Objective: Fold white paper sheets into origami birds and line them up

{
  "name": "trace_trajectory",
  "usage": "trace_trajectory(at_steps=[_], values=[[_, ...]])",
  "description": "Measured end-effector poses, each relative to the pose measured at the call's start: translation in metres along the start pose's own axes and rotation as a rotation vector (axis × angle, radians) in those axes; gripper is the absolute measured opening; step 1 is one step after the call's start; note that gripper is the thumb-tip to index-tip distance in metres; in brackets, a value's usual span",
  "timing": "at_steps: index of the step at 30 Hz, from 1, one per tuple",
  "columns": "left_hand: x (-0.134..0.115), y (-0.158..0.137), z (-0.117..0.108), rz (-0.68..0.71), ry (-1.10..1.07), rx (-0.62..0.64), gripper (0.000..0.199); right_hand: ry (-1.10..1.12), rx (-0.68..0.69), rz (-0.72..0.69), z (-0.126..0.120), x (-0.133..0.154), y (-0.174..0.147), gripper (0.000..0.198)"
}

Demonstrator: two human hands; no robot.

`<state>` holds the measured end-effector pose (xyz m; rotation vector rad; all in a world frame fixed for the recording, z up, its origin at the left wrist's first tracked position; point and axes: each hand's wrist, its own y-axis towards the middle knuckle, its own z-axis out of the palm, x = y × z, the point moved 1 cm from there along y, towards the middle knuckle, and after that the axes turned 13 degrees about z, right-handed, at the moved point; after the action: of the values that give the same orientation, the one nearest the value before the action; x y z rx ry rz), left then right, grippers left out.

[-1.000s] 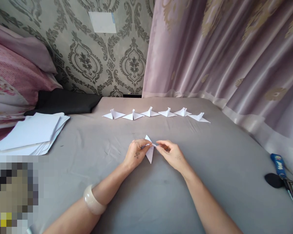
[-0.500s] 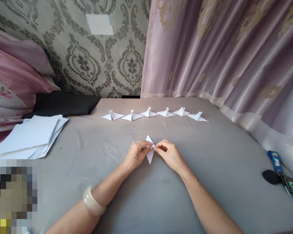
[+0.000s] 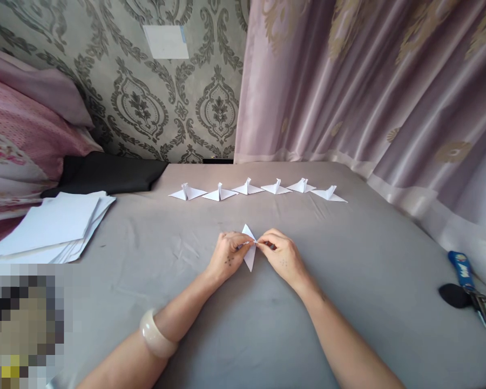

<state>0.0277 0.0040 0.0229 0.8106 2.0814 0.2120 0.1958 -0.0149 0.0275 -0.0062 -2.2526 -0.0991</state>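
Note:
A white folded paper crane [image 3: 249, 260] is pinched between my two hands over the middle of the grey cloth. Its pointed wings stick out above and below my fingers. My left hand [image 3: 230, 251] grips its body from the left, thumb and fingertips together. From the right, my right hand [image 3: 281, 251] pinches a small folded tip of the same paper. My fingertips cover the crane's centre, so the folds there are hidden. A pale bangle [image 3: 157, 335] circles my left forearm.
Several finished paper cranes [image 3: 248, 187] stand in a row across the back. A stack of white paper [image 3: 60, 219] lies at the left beside black fabric [image 3: 109, 172]. Keys with a blue tag [image 3: 461, 270] rest at the right. A curtain [image 3: 308, 81] hangs behind.
My right hand's fingers have shifted slightly at the small tip of the crane. Both hands still pinch the paper, and the row behind is the same.

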Motion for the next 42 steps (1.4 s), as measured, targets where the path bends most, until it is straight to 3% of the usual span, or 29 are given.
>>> trace_trajectory(at_steps=[6, 12, 24, 27, 31, 35, 38, 42], values=[[0.004, -0.001, -0.002, 0.031, 0.234, -0.072, 0.016, 0.026, 0.004, -0.005, 0.01, -0.007, 0.005, 0.013], [0.025, -0.004, -0.012, -0.096, 0.351, -0.2, 0.014, 0.023, -0.01, -0.014, 0.015, -0.018, 0.012, 0.014], [0.034, -0.016, -0.018, -0.332, 0.464, -0.225, 0.011, -0.001, 0.012, -0.065, 0.018, -0.03, 0.013, 0.02], [0.041, -0.021, -0.042, -0.453, 0.542, -0.318, 0.011, -0.006, 0.018, -0.084, 0.018, -0.03, 0.012, 0.021], [0.061, -0.027, -0.096, -0.607, 0.65, -0.445, 0.014, -0.022, 0.02, -0.093, 0.019, -0.028, 0.012, 0.021], [0.085, -0.026, -0.144, -0.709, 0.699, -0.486, 0.017, -0.035, 0.014, -0.097, 0.02, -0.026, 0.013, 0.021], [0.104, -0.021, -0.163, -0.736, 0.692, -0.469, 0.026, -0.047, 0.003, -0.1, 0.02, -0.026, 0.015, 0.023], [0.127, -0.016, -0.167, -0.732, 0.65, -0.413, 0.032, -0.076, -0.013, -0.098, 0.021, -0.026, 0.017, 0.022]])
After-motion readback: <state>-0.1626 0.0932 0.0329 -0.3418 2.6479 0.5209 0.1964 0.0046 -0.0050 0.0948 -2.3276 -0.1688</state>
